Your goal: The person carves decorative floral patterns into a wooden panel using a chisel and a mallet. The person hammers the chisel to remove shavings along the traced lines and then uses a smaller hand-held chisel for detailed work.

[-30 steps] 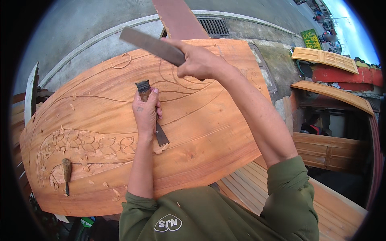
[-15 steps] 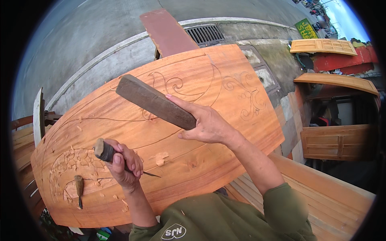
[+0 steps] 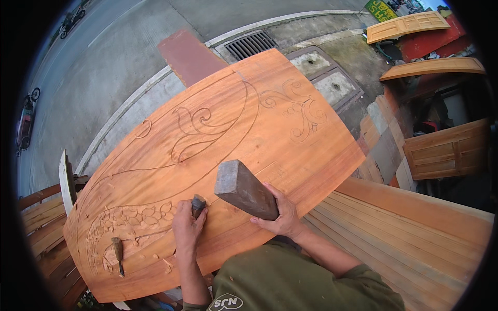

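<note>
Fingers [image 3: 274,194] curled, gripping.
Left hand [image 3: 189,224] clasps black-topped handle [image 3: 197,203], right hand [image 3: 284,215] blocky grey-brown mallet [image 3: 246,188], over carved orange-brown wooden board's [image 3: 316,160] near side.

Wide panel [image 3: 311,160]: reddish-brown wood, smooth, softly lustrous, streaked with grain.
Carved relief [image 3: 129,220], 8 o'clock: cut wood, rough.
Shavings [image 3: 168,266], 7 o'clock: thin, pale wood.
Mallet [image 3: 248,191]: grey-brown, matt, worn; apparently wood.
Held chisel [image 3: 198,205]: dark, matt handle end; material unclear.
Loose chisel [image 3: 118,248], 8 o'clock: worn wooden handle, dark metal blade.
Shirt [image 3: 295,280], 5 o'clock: matt green cloth.
Slatted boards [image 3: 384,223], 4 o'clock: smooth wood.
Grate [image 3: 252,45], 12 o'clock: dark metal bars.
Pavement [image 3: 119,78], 10 o'clock: matt grey concrete.
</note>
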A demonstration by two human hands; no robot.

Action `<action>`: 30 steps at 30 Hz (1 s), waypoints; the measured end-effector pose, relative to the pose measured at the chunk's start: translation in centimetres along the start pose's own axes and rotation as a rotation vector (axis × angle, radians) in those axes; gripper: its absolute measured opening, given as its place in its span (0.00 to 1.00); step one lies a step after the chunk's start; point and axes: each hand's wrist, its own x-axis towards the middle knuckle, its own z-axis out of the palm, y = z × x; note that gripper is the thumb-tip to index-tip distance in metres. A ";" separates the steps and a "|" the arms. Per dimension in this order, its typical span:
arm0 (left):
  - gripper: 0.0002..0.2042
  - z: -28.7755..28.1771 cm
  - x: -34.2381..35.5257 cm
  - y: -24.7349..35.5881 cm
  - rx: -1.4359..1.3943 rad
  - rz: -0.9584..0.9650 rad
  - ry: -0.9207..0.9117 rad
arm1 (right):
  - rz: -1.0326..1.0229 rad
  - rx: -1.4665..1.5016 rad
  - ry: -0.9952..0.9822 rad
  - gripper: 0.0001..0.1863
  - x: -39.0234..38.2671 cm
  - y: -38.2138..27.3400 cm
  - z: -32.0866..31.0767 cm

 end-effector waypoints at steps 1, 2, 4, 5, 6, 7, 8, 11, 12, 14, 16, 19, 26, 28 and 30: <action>0.15 0.4 -0.1 0.1 0.013 0.010 -0.002 | -0.057 -0.108 -0.013 0.47 0.1 -0.3 0.0; 0.14 0.7 -0.3 0.3 0.017 -0.007 0.023 | -0.057 -0.098 0.000 0.47 0.0 -0.2 0.2; 0.13 1.4 -0.5 0.1 0.032 -0.011 0.052 | -0.025 -0.082 0.019 0.43 -0.2 0.1 0.7; 0.13 1.9 -0.6 -0.3 0.014 0.018 0.102 | -0.028 -0.073 0.032 0.43 -0.1 0.1 0.7; 0.12 2.0 -0.6 0.1 -0.005 0.046 0.150 | -0.058 -0.068 0.065 0.42 0.1 0.2 0.6; 0.12 2.1 -0.7 0.5 0.002 0.056 0.149 | -0.088 -0.063 0.098 0.42 0.1 0.3 0.5; 0.11 2.2 -0.7 1.0 0.049 0.031 0.152 | -0.089 -0.058 0.108 0.42 -0.1 0.4 0.3; 0.10 2.6 -1.0 1.8 0.127 0.009 0.169 | -0.047 0.015 0.137 0.42 -0.5 0.8 -0.1; 0.10 2.5 -1.2 1.7 0.155 0.008 0.187 | -0.067 0.025 0.143 0.41 -0.4 0.9 -0.1; 0.11 3.0 -1.6 1.3 0.225 0.007 0.210 | -0.100 0.048 0.141 0.41 -0.3 0.7 0.0; 0.11 3.0 -1.8 1.5 0.304 -0.008 0.243 | -0.108 0.007 0.145 0.43 -0.5 0.7 -0.1; 0.14 3.0 -2.1 1.3 0.311 0.007 0.223 | -0.152 0.005 0.135 0.43 -0.5 1.2 0.1; 0.15 3.0 -2.6 0.3 0.259 0.001 0.204 | -0.133 0.001 0.100 0.43 -0.8 1.3 0.8; 0.16 2.5 -2.7 0.4 0.239 0.018 0.213 | -0.068 0.025 0.143 0.43 -0.7 1.1 0.8; 0.13 2.2 -3.2 0.2 0.177 0.051 0.185 | -0.077 0.039 0.148 0.43 -0.7 1.0 0.8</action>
